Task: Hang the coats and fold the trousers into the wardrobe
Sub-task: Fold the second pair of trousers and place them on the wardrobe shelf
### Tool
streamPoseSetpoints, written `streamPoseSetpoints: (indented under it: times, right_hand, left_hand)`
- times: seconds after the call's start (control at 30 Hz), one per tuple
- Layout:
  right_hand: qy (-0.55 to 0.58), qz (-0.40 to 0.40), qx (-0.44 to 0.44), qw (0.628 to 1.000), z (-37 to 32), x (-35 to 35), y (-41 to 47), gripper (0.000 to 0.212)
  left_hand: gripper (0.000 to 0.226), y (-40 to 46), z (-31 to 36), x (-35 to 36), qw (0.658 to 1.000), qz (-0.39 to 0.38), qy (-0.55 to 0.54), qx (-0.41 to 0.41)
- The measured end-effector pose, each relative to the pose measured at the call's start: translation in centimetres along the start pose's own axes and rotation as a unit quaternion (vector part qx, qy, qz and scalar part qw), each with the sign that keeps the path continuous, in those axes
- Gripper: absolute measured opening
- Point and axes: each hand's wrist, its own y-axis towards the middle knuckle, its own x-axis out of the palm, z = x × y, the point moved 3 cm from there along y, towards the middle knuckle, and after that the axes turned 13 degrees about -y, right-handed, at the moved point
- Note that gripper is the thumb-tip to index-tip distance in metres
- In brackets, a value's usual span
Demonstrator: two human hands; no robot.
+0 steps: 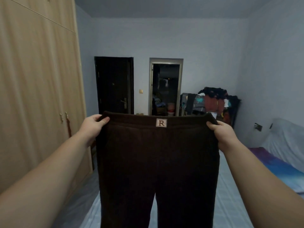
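Head view: my left hand [93, 125] and right hand [221, 131] each pinch a waistband corner of dark brown fleece trousers [158, 162], hanging frame centre. Light wooden wardrobe [37, 89], doors closed, fills the left; pale floor [230, 203] below.

dim bluish walls [205, 46], a black metal door [114, 86] shut beside an open grey-framed doorway [166, 87], pale covered floor [230, 195].
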Motion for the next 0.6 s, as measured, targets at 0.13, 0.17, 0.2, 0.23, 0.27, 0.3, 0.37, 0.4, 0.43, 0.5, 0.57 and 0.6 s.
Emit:
streamPoseSetpoints:
  times: [0.13, 0.17, 0.2, 0.23, 0.27, 0.3, 0.37, 0.4, 0.43, 0.5, 0.57, 0.6]
  right_hand:
    - [-0.018, -0.018, -0.006, 1.0, -0.1, 0.8, -0.1, 0.014]
    - [-0.035, -0.026, -0.016, 0.999, -0.3, 1.5, -0.2, 0.013]
    - [-0.052, -0.033, -0.029, 0.998, -0.7, 2.2, -0.4, 0.012]
    - [-0.066, -0.033, -0.042, 0.996, -1.0, 2.8, -0.5, 0.012]
    - [-0.073, -0.035, -0.051, 0.995, -1.3, 3.3, -0.7, 0.01]
    - [-0.073, -0.039, -0.054, 0.995, -1.5, 3.6, -0.7, 0.008]
    - [-0.07, -0.045, -0.041, 0.996, -1.5, 4.1, -0.4, 0.008]
    - [-0.074, -0.047, -0.029, 0.996, -1.3, 4.3, -0.1, 0.009]
    - [-0.086, -0.049, -0.014, 0.995, -0.9, 4.6, 0.4, 0.012]
    - [-0.116, -0.056, 0.023, 0.991, -0.1, 5.3, 1.0, 0.019]
    - [-0.141, -0.061, 0.064, 0.986, 0.7, 6.2, 1.5, 0.021]
    - [-0.144, -0.065, 0.08, 0.984, 0.9, 6.6, 1.6, 0.02]
  left_hand:
    - [0.008, 0.1, 0.6, 1.6, 0.998, -0.05, 0.02, -0.014]
    - [0.01, 0.0, 0.6, 2.4, 0.997, -0.067, 0.03, -0.019]
    - [0.011, -0.1, 0.4, 3.0, 0.996, -0.076, 0.037, -0.024]
    - [0.011, -0.1, 0.4, 3.5, 0.996, -0.079, 0.042, -0.03]
    - [0.011, 0.0, 0.3, 3.7, 0.995, -0.076, 0.041, -0.04]
    - [0.012, 0.2, 0.2, 3.7, 0.995, -0.074, 0.038, -0.057]
    - [0.018, 0.5, -0.2, 3.5, 0.991, -0.078, 0.033, -0.103]
    - [0.021, 0.7, -0.4, 3.5, 0.988, -0.078, 0.036, -0.125]
    - [0.024, 0.8, -0.7, 3.6, 0.985, -0.08, 0.041, -0.145]
    - [0.029, 1.0, -1.3, 3.9, 0.976, -0.079, 0.041, -0.198]
    - [0.029, 0.9, -2.1, 4.7, 0.962, -0.081, 0.03, -0.26]
    - [0.029, 0.6, -2.4, 5.1, 0.956, -0.083, 0.026, -0.281]
